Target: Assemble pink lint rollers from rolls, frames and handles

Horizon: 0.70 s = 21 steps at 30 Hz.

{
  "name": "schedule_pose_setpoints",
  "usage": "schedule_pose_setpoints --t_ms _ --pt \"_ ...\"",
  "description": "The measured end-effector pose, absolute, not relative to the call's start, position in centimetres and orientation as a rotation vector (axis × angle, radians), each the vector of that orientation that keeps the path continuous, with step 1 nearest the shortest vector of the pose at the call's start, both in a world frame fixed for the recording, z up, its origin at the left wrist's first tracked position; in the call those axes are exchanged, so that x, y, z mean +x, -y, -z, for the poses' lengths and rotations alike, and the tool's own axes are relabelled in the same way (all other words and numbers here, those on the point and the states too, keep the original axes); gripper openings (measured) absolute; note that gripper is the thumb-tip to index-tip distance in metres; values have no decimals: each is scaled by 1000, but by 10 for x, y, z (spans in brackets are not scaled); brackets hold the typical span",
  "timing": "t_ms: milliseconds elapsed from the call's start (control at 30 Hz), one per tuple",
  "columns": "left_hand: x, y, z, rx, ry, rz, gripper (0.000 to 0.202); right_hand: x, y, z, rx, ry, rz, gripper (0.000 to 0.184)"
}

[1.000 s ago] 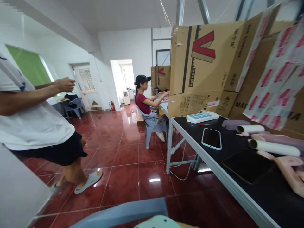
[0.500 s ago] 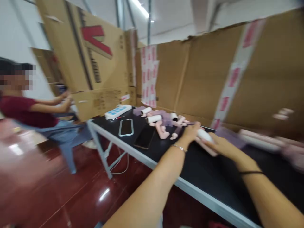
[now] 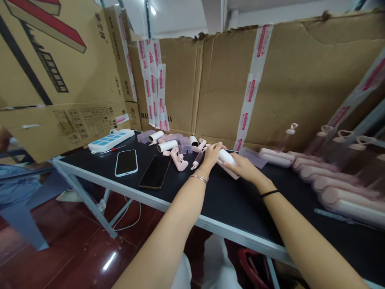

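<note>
Hands (image 3: 212,154) — both on white roller (image 3: 227,157)

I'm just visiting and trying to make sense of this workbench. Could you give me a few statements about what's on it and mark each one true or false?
1. Both hands meet on a white roll. True: the left hand and right hand hold it between them.
2. Two phones lie face-up on the black table. True: a light-cased phone and a dark phone.
3. The power strip is red. False: it is white with blue buttons.
4. The bench is walled by glass. False: cardboard panels surround it.
</note>
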State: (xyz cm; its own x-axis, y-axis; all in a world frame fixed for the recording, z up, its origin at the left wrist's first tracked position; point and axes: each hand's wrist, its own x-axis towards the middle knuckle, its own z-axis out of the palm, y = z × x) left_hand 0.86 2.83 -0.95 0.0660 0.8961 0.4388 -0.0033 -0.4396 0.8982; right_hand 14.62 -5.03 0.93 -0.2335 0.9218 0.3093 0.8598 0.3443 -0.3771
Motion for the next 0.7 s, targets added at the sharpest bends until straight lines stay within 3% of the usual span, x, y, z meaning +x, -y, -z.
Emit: schedule_pose_setpoints --t_ms 300,433,567,700 --pt "3 -29 8 1421 -990 -1606 27 150 40 -1 -1529 1971 -251 51" --pt "-3 -34 4 1207 -1064 -1701 23 154 36 7 -1475 1746 -574 49" --pt "2 -31 -3 1145 -1113 -1703 24 144 35 6 -1125 1287 -929 46" --pt "18 -14 -12 1319 -1068 -1665 30 131 34 -3 -727 894 -972 39"
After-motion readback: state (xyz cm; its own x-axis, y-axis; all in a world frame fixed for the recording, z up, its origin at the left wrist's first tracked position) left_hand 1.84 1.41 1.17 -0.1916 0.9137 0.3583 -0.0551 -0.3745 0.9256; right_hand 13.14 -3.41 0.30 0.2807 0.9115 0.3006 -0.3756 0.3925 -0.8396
